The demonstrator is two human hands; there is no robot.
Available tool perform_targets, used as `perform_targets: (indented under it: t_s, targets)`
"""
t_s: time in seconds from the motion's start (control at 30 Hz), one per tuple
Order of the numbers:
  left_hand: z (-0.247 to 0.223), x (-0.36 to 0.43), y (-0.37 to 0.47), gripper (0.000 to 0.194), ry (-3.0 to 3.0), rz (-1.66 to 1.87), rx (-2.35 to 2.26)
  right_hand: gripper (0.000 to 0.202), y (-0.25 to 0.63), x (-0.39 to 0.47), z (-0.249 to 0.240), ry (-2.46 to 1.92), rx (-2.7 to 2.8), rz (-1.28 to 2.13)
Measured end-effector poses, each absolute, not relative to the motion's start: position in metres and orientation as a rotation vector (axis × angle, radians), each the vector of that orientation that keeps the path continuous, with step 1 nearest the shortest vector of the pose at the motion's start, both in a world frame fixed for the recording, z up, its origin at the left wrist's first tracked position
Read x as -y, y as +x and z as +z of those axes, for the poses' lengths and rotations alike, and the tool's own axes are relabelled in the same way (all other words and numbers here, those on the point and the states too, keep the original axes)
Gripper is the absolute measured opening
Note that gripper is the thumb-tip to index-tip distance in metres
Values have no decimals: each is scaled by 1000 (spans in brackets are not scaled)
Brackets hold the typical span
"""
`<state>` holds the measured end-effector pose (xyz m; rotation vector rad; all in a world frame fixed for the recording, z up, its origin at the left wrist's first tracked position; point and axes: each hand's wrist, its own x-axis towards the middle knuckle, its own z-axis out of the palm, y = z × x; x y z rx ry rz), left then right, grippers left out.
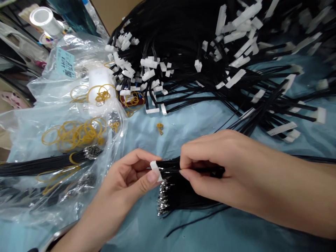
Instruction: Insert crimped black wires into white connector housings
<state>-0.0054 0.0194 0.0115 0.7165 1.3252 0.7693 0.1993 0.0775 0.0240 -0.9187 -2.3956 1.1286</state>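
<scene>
A small white connector housing [156, 170] is pinched between the thumb and fingers of my left hand [131, 175]. Black wires run rightward out of it into my right hand [210, 164], whose thumb and forefinger are closed on a wire close to the housing. Whether that wire's end sits inside the housing cannot be made out. Under and in front of my right hand lies a bundle of black wires [189, 194] with bare silver crimp terminals [163, 199] at its left end. One loose black wire [194, 221] lies nearer to me on the blue cloth [147, 224].
A large heap of black wire harnesses [178, 35] with white connectors fills the back and right. To the left are clear plastic bags [23, 129], yellow rubber bands [78, 134] and another terminal-ended wire bundle [52, 161]. A white spool [46, 19] stands far left.
</scene>
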Motion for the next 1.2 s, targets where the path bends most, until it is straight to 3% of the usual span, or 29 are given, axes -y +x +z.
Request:
perform_targets:
  t_s: [0.5, 1.2]
  targets:
    - [20, -22, 1, 6, 721, 721, -1339, 18, 197, -79, 24, -955, 2315, 1259]
    - [21, -20, -2, 13, 558, 695, -1285, 18, 202, -80, 26, -757, 2363, 1375]
